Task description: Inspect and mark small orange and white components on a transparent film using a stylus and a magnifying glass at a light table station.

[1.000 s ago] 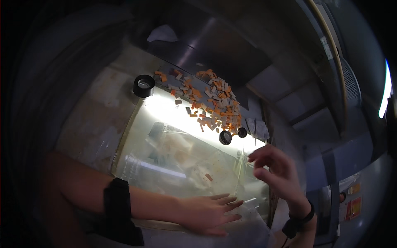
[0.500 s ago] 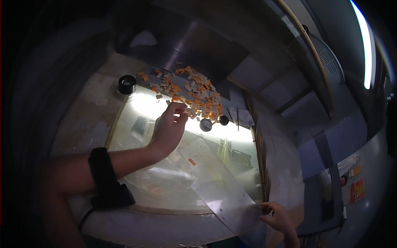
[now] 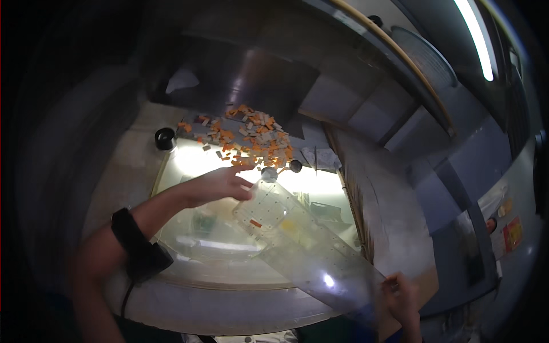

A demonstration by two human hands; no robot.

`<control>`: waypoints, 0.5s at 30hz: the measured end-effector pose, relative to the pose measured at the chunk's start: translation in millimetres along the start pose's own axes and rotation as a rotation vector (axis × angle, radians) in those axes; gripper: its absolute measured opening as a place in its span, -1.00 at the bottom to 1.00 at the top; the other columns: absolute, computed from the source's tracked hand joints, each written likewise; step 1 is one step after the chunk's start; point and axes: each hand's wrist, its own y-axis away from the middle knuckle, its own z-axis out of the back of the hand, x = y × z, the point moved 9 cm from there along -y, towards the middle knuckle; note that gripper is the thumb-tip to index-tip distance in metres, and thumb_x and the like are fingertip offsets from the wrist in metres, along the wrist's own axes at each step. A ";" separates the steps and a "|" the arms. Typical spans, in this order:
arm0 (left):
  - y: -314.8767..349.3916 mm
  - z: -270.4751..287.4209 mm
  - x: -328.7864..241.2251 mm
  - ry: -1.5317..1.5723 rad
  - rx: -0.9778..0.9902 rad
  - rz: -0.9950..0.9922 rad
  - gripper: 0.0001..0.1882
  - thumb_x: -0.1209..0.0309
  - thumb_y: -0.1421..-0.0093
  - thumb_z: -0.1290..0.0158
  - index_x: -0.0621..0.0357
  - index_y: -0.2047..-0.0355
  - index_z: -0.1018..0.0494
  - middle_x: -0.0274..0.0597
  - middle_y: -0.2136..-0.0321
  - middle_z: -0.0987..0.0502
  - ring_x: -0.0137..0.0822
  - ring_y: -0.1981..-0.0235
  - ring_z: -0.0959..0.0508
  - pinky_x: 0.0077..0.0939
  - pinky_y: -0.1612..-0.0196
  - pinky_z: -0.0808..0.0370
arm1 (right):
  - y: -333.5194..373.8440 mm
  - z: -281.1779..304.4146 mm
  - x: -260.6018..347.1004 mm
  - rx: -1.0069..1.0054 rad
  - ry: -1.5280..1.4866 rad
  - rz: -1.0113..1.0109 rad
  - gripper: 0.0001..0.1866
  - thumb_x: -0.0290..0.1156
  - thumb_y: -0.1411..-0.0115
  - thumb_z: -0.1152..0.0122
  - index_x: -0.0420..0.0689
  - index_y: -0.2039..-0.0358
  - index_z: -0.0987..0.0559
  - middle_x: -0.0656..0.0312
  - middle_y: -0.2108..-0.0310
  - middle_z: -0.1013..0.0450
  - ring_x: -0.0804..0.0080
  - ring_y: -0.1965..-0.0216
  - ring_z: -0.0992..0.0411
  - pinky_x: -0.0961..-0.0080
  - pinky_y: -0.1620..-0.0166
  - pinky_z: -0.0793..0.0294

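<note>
My right hand pinches the near right end of a long clear plastic sheet marked with rows of small dots. The sheet slants up and leftward over a lit glass panel. A small orange piece lies on the sheet toward its far end. My left hand is beside that far end, thumb and fingers apart, the thumb at the sheet's edge; nothing shows between them. Just beyond it is a heap of small orange and grey-white pieces.
A black loupe-like cylinder stands at the panel's far left corner. A round grey disc and a small black round thing sit by the heap. Bristly strands line the right edge. A thin dark tool lies at the back right.
My left hand has come back from the heap's edge to the sheet's far end, its fingers spreading. The sheet looks lifted and tilted, its dots plainer. My right hand keeps its hold.
</note>
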 end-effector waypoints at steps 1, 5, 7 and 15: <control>3.6 -9.0 -2.9 -0.052 0.062 0.012 -0.29 0.34 0.00 -0.07 0.34 -0.09 0.00 0.09 0.11 -0.35 -0.28 0.10 -0.39 -0.47 0.00 -0.24 | 1.4 2.7 2.0 -0.009 -0.044 -0.004 -0.89 -0.58 0.12 -0.15 -0.21 0.52 -0.43 0.16 0.62 -0.43 0.43 0.56 -0.45 0.59 0.50 -0.36; 7.9 -33.1 -23.7 -0.092 0.128 0.035 -0.63 0.48 -0.03 -0.01 0.41 0.14 -0.31 0.04 0.36 -0.50 -0.25 0.28 -0.52 -0.50 0.15 -0.41 | 4.1 17.9 -3.0 0.063 -0.058 -0.060 -0.90 -0.53 0.09 -0.11 -0.16 0.48 -0.45 0.16 0.64 -0.42 0.33 0.58 -0.45 0.48 0.50 -0.39; 8.1 -40.2 -40.4 -0.129 0.074 0.027 -0.74 0.51 -0.02 -0.02 0.43 0.27 -0.39 0.03 0.42 -0.52 -0.24 0.34 -0.54 -0.49 0.19 -0.45 | 8.9 35.1 -13.8 0.075 -0.016 -0.117 -0.89 -0.58 0.11 -0.10 -0.17 0.48 -0.45 0.18 0.64 -0.42 0.39 0.58 -0.46 0.53 0.49 -0.40; -3.2 -109.4 -129.6 -0.043 0.071 -0.264 -0.84 0.65 0.11 -0.05 0.45 0.45 -0.45 0.07 0.45 -0.51 -0.13 0.36 -0.54 -0.34 0.20 -0.45 | 19.3 135.9 -76.5 -0.277 0.032 -0.075 -0.76 -0.66 0.18 -0.05 -0.12 0.43 -0.49 0.22 0.57 -0.46 0.35 0.50 -0.43 0.55 0.33 -0.35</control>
